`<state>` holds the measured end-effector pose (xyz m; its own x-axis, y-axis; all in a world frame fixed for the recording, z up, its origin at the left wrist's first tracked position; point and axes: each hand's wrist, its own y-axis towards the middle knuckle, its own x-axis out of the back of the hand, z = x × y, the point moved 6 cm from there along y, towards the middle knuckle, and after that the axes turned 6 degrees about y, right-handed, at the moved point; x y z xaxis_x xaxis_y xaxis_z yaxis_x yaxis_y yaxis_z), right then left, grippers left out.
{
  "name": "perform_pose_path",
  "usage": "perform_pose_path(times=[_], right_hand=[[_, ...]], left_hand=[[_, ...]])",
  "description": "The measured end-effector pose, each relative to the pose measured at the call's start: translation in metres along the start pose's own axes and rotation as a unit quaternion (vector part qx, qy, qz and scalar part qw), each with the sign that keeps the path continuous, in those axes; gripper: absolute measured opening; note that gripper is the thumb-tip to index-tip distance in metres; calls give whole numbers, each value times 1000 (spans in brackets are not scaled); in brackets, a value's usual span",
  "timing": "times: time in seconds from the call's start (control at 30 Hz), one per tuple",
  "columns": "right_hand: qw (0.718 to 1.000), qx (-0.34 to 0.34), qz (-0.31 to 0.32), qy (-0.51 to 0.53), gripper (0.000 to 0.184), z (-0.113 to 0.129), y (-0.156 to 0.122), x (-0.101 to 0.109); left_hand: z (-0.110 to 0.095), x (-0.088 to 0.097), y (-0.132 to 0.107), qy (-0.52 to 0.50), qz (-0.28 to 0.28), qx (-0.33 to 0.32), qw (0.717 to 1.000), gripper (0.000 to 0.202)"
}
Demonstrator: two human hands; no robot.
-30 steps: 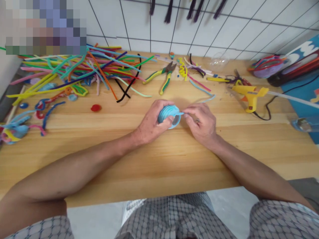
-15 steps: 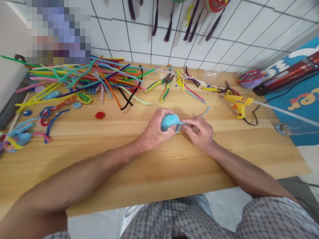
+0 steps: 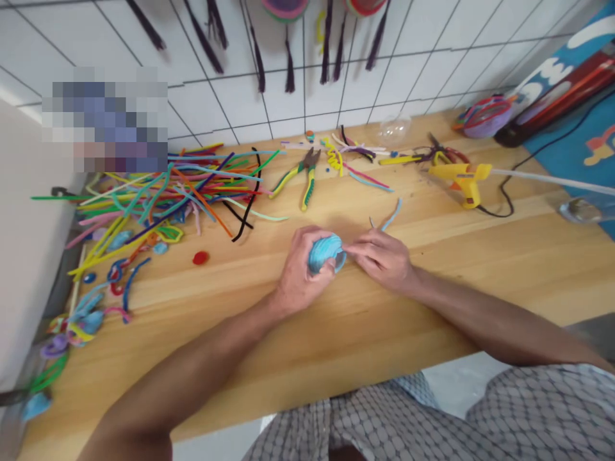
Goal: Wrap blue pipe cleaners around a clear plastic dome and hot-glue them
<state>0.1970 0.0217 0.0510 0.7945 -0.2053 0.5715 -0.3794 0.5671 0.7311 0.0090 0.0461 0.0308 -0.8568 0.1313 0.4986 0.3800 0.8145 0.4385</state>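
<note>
My left hand (image 3: 302, 269) is wrapped around a small rounded shell (image 3: 323, 251) covered in coils of light blue pipe cleaner. Its open end, with a clear-looking rim, faces right. At that rim is my right hand (image 3: 384, 259), fingers pinched together and the index fingertip touching or nearly touching the blue coils. A light blue pipe cleaner (image 3: 393, 213) sticks out behind the right hand; the part inside the fingers is hidden.
Many coloured pipe cleaners (image 3: 192, 186) lie heaped at the back left, with a red disc (image 3: 200, 258) in front. Green-and-yellow pliers (image 3: 307, 176) rest at the back middle. A yellow glue gun (image 3: 464, 179) with a cord lies right, near a clear dome (image 3: 394, 129).
My right fingers have moved in against the shell's rim; the blue strand that stretched between the hands no longer shows there. The head view has shifted and tilted slightly.
</note>
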Motion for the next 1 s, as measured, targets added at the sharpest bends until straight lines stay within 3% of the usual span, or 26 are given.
perform_pose_path(times=[0.4,0.67,1.0], right_hand=[[1000,-27,7,-3,26,-2,-1,-7],[998,-48,-9,48,29,-4,1,-16],[996,-16,3,85,29,-3,-1,-29]], left_hand=[[2,2,-6,-2,4,-9,1000,38],[7,6,-5,1,-2,-2,1000,40],[7,12,-10,45,-14,28,998,49]])
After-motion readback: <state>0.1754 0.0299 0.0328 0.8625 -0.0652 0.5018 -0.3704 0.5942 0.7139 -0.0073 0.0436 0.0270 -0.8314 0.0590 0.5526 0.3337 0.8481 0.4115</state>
